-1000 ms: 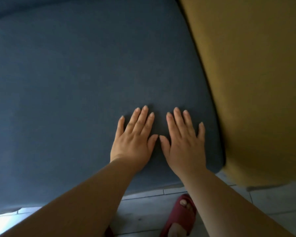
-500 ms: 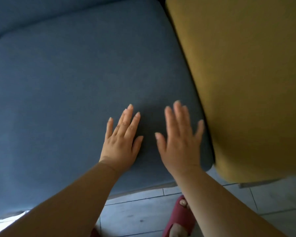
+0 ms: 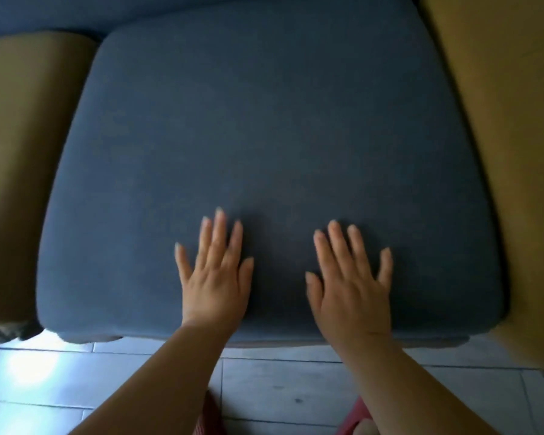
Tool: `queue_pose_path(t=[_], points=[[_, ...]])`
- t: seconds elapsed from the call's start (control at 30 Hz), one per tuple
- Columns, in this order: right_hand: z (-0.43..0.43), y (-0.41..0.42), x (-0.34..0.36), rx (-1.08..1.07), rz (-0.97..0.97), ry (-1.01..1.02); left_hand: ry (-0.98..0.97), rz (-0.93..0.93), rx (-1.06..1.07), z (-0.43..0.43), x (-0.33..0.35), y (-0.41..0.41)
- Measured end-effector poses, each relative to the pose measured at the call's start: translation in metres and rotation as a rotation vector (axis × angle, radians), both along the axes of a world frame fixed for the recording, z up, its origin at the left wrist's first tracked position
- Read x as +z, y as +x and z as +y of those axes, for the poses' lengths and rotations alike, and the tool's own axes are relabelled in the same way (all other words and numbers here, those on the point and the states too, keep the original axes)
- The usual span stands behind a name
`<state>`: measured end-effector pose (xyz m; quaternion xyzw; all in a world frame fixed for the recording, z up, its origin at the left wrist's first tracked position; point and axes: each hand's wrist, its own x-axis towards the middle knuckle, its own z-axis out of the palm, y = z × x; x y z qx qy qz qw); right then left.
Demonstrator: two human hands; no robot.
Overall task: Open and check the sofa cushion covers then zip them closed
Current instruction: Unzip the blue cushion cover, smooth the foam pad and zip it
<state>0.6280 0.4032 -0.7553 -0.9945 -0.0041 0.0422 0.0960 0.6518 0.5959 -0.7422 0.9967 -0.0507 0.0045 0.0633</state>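
On the tiled floor (image 3: 280,381) at the very bottom, bits of red slippers (image 3: 352,416) can be seen. Just above, the left hand (image 3: 215,277) and the right hand (image 3: 350,287) are laid flat on the front part of the blue seat cushion (image 3: 264,136). The fingers (image 3: 219,233) are straight and spread, and nothing is held. A second ago the two hands were side by side near the cushion's right front corner, thumbs almost touching; now they have been slid apart toward the middle. It looks as if the cover is being smoothed or felt. No zip can be seen, so the opening is probably still to be found. A mustard cushion (image 3: 22,152) lies at the left and another (image 3: 500,152) at the right, both touching the blue one. Farther back is the blue backrest (image 3: 44,14). No brand, label or writing can be read.
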Motion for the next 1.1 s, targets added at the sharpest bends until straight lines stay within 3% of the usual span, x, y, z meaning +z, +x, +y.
queue_pose_path(t=[0.07,0.13,0.2,0.27,0.33,0.4,0.47,0.6,0.67,0.77,0.93,1.1], points=[[0.011,0.009,0.005,-0.08,-0.026,0.05,0.005,0.077,-0.082,0.023,-0.009,-0.004],[0.04,0.02,0.024,-0.039,-0.186,0.121,-0.057,-0.008,-0.127,0.034,-0.002,0.0],[0.075,0.022,0.029,0.097,-0.237,0.169,-0.094,-0.062,-0.058,0.047,0.0,0.002],[0.104,0.02,0.017,0.174,-0.143,0.086,-0.113,0.005,0.013,0.063,-0.004,-0.001],[0.121,0.022,0.01,0.147,-0.068,0.03,-0.263,-0.022,0.041,0.08,-0.001,-0.006],[0.144,0.03,0.019,0.138,-0.174,0.089,-0.412,-0.141,0.162,0.101,0.017,-0.003],[0.167,0.033,0.03,0.227,-0.243,0.122,-0.373,-0.196,0.256,0.121,0.024,-0.003],[0.212,0.023,0.009,0.332,-0.044,-0.031,-0.185,0.121,0.146,0.17,-0.009,-0.024],[0.227,0.031,0.016,0.295,-0.116,0.037,-0.246,0.045,0.168,0.186,-0.005,-0.02],[0.255,0.034,0.028,0.409,-0.258,0.063,-0.276,-0.168,0.321,0.206,0.018,-0.007],[0.277,0.025,-0.011,0.488,-0.044,-0.14,-0.131,0.263,0.306,0.237,-0.017,-0.02],[0.279,0.026,-0.015,0.48,-0.117,-0.152,-0.132,0.278,0.28,0.24,-0.02,-0.019]])
